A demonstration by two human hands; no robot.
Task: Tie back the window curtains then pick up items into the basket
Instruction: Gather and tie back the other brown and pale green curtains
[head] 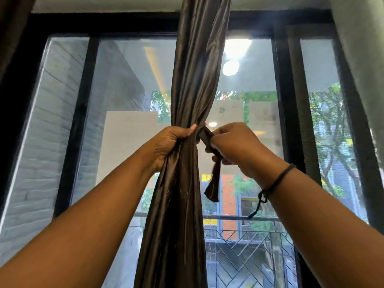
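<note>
A dark brown satin curtain (197, 69) hangs gathered into one bunch in front of the middle of the window. My left hand (169, 145) grips the bunch from the left at its narrowest point, thumb across the front. A matching brown tie-back strip (213, 181) comes round the bunch from the right. My right hand (234, 143) pinches this strip close to the curtain, and the loose end dangles below my fingers. The basket is not in view.
A black-framed window (284, 100) fills the view, with a balcony railing (249, 242) and buildings outside. Another dark curtain edge (12, 28) hangs at the far left and a pale wall (361, 48) stands at the far right.
</note>
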